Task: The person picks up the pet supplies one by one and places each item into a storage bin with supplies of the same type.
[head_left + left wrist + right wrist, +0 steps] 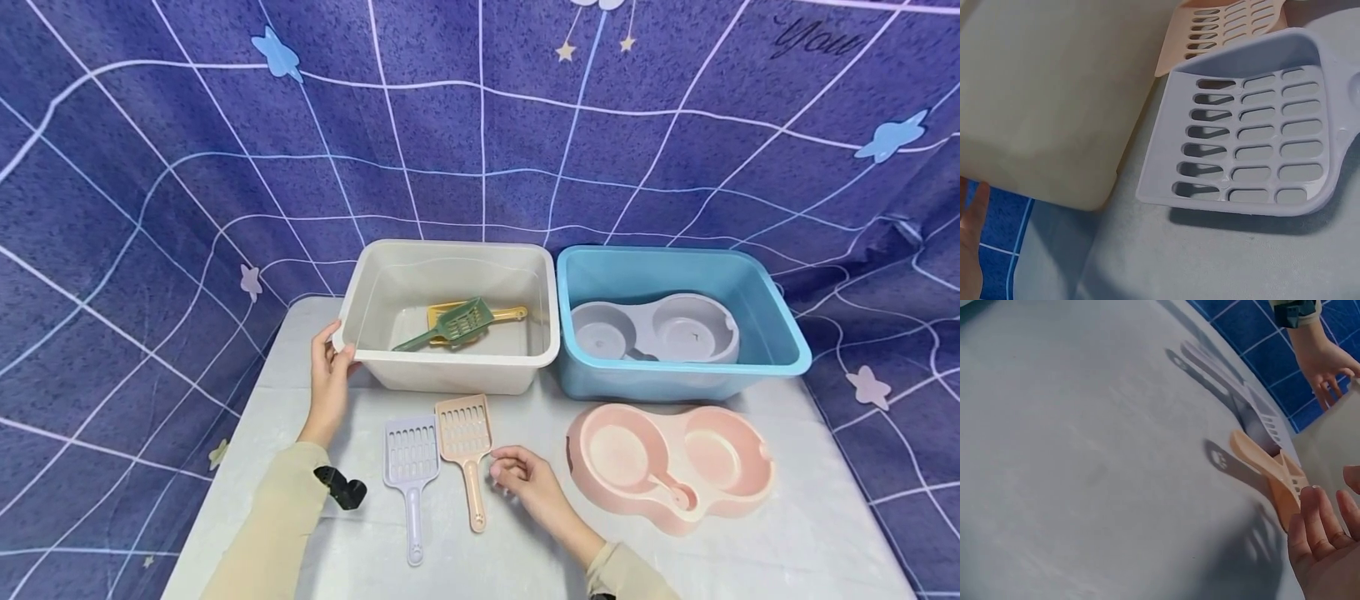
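My left hand (330,379) grips the front left corner of a beige litter box (450,375), with the thumb at the front and fingers along the side. Inside that box, a green litter scoop (465,321) lies across a yellow litter scoop (510,314). A lilac litter scoop (411,450) and a peach litter scoop (465,429) lie in front of it, handles towards me. Just right of the peach scoop hovers my right hand (528,483), holding nothing, its fingers loosely bent. The right wrist view shows those fingers (1313,519) close by the peach scoop.
A blue litter box (675,381) stands against the beige one on the right, with a grey double bowl (641,321) inside. A pink double pet bowl (675,425) sits in front of it on the white-covered table (525,567). A blue patterned curtain (480,125) hangs behind.
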Demonstrator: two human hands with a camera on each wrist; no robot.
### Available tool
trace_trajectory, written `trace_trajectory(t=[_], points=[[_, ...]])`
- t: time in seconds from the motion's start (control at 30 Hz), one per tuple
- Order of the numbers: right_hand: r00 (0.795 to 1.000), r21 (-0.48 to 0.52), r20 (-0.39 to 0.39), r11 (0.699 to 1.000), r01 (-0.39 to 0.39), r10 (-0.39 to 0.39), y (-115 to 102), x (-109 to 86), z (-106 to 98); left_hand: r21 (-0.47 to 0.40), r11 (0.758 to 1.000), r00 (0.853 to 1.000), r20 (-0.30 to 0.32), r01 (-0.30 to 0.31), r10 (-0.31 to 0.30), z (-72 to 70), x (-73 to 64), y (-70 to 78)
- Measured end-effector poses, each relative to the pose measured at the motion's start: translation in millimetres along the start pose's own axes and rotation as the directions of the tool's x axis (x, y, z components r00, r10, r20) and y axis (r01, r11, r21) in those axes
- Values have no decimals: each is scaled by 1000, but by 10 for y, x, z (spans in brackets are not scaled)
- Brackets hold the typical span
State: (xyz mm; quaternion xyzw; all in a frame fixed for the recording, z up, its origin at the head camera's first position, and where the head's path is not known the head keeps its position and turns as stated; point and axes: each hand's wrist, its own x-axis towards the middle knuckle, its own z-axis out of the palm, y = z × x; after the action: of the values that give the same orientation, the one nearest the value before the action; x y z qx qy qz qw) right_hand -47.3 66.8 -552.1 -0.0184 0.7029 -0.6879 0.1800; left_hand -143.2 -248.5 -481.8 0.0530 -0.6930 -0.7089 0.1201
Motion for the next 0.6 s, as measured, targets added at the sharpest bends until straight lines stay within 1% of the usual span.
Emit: trace_trajectory(t=[0.13, 0.2, 0.37, 0.47, 0.6], points=[[1000, -8, 18, 1000, 3, -3, 27, -36, 23, -5, 1000, 1000, -13, -3, 3, -44, 57, -146], [1000, -11, 28, 1000, -2, 2, 36, -52, 30, -2, 1000, 1000, -23, -13, 13, -53, 69, -189], [998, -17, 53, 999, -29, 30, 84, -82, 46, 4, 999, 998, -41, -42, 42, -45, 64, -212], [997, -12, 71, 999, -30, 31, 132, -97, 58, -11, 999, 998, -50, -46, 45, -31, 64, -214], [997, 12, 75, 999, -31, 30, 181, -120, 84, -15, 999, 997, -58, -47, 46, -15, 69, -219]])
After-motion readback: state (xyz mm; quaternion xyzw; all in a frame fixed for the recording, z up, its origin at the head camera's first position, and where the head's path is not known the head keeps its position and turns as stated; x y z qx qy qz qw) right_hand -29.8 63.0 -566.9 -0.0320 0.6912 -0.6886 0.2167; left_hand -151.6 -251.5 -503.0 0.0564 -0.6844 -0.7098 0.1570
